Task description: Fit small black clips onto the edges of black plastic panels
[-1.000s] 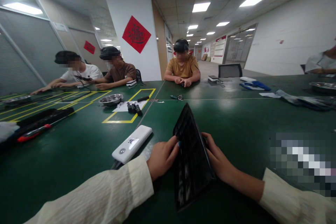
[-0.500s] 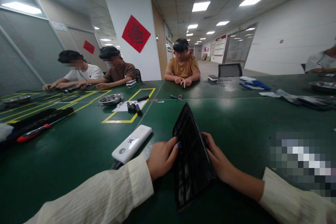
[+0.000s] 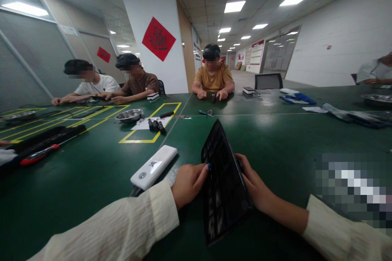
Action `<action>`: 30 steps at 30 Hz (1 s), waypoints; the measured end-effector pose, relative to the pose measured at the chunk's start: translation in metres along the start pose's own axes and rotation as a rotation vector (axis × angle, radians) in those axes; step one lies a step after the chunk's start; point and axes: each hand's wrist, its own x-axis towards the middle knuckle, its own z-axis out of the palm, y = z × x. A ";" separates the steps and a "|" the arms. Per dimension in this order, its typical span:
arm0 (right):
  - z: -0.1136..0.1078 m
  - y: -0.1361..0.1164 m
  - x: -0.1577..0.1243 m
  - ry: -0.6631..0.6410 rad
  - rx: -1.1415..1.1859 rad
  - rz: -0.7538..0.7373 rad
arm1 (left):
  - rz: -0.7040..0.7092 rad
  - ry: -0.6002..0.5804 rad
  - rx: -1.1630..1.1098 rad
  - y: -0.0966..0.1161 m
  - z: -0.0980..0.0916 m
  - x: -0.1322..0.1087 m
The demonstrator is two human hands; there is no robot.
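A thin black panel (image 3: 222, 175) with a grid of squares on its face stands tilted on edge in front of me. My right hand (image 3: 255, 185) grips it from the right, with the fingertips partly hidden behind it. On the gridded side, my left hand (image 3: 190, 183) is closed, thumb and index finger pinched together at the panel's face. A tiny blue spot shows at the thumb tip; whether it is a nail or a small part held there, I cannot make out.
Left of my left hand lies a white power bank (image 3: 154, 167). Beyond it are a metal bowl (image 3: 129, 116), black clips (image 3: 157, 125) and pliers (image 3: 206, 113). A red-handled tool (image 3: 39, 155) lies far left. Several people sit around the green table (image 3: 275, 142).
My left fingers have shifted slightly at the panel, the index finger now more curled. The panel and my right hand stay put. The person opposite has moved their hands apart around a small object.
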 end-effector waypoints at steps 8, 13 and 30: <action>-0.001 -0.001 0.001 -0.012 -0.001 0.007 | -0.040 -0.007 0.004 0.002 0.000 0.000; -0.001 -0.001 0.001 -0.005 -0.001 0.002 | -0.052 0.069 0.050 0.004 -0.001 -0.001; 0.000 0.000 0.001 0.005 -0.005 -0.006 | 0.051 0.079 0.168 0.002 0.002 -0.005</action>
